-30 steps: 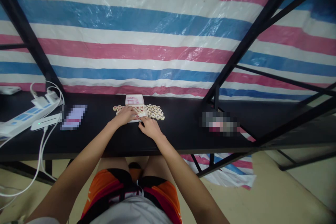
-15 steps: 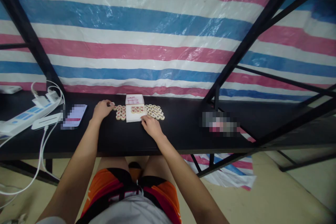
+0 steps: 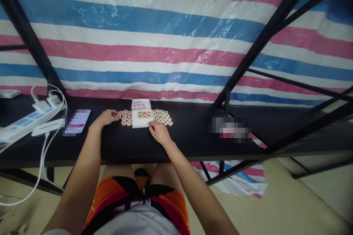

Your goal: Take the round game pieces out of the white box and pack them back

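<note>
An open white box (image 3: 139, 123) stands on the black table, its lid (image 3: 141, 104) folded back, with several red-marked round pieces (image 3: 144, 115) in rows inside. Left of it lie several red-marked pieces (image 3: 127, 118); to its right is a group of dark-marked pieces (image 3: 163, 117). My left hand (image 3: 108, 117) pinches a round piece (image 3: 118, 116) at the left edge of the red-marked group. My right hand (image 3: 159, 131) rests at the box's right front corner, its fingers curled on the rim; whether they hold anything else is hidden.
On the left of the black table (image 3: 121, 150) are a phone (image 3: 78, 122), a white power strip (image 3: 27, 121), a white device (image 3: 46, 127) and cables. A blurred object (image 3: 231, 130) lies right. Black metal posts frame a striped sheet (image 3: 149, 36) behind.
My left hand has lowered the round piece it holds, from above the far left of the red-marked group to the table beside it. My right hand has stayed at the box.
</note>
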